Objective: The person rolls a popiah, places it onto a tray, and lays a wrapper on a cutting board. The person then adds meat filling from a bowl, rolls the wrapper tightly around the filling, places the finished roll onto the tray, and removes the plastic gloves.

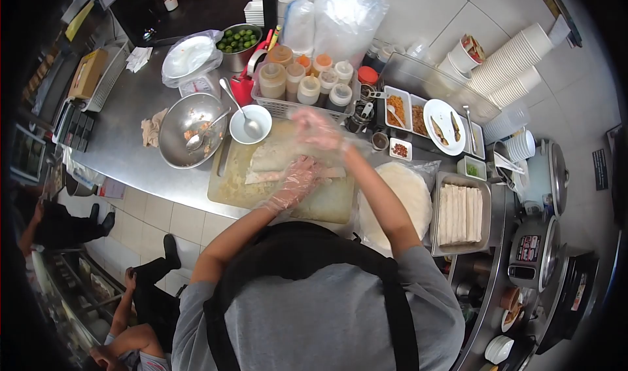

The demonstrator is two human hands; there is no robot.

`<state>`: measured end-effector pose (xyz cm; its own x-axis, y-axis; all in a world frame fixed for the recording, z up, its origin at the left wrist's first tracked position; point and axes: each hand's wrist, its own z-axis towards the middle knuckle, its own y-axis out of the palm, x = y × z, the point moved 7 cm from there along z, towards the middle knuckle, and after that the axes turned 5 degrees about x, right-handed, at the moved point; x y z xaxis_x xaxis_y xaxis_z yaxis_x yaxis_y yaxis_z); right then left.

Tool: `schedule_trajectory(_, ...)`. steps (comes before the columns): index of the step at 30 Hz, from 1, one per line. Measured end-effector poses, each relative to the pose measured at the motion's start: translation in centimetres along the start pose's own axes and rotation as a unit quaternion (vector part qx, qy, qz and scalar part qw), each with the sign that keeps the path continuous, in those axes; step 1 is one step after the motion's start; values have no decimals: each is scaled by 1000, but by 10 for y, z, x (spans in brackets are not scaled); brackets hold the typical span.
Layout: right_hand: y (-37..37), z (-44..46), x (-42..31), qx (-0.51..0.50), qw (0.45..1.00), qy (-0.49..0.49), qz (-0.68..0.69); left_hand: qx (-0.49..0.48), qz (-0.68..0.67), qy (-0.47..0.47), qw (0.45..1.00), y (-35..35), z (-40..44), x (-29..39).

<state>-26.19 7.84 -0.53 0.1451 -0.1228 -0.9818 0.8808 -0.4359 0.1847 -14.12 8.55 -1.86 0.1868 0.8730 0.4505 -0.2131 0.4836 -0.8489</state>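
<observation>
A thin pale wrapper sheet (269,154) lies on the worn cutting board (327,204), a narrow pinkish-white roll (261,176) along its near edge. My left hand (299,178), in a clear plastic glove, presses down on this roll with its fingers bent over it; the fingertips are partly hidden. My right hand (317,132), also gloved, is raised over the far side of the board and smeared by motion, so its fingers do not show clearly. Right of the board is a stack of round wrapper sheets (396,201) on plastic. Beyond it, a metal tray (463,247) holds several long white rolls (460,214).
A steel mixing bowl (171,155) with filling scraps and a spoon stands left, beside a white bowl (250,123). Behind the board, a basket (281,109) holds several sauce bottles. A plate (444,125) sits over the condiment tubs. Other people are at lower left.
</observation>
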Motion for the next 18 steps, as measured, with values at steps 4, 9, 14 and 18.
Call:
schedule_trajectory(4,-39,-91,-7,13,936,8,-352,-15,10,-19,1000,5,6,0)
schedule_trajectory(9,-36,-125,10,-20,871,12,-490,18,-5,1,1000,3,6,3)
schedule_trajectory(14,-45,-100,27,13,836,111,-537,-4,-11,5,1000,16,10,1)
schedule_trajectory(18,-45,-107,4,146,807,101,-564,-3,-20,-5,1000,16,11,-2)
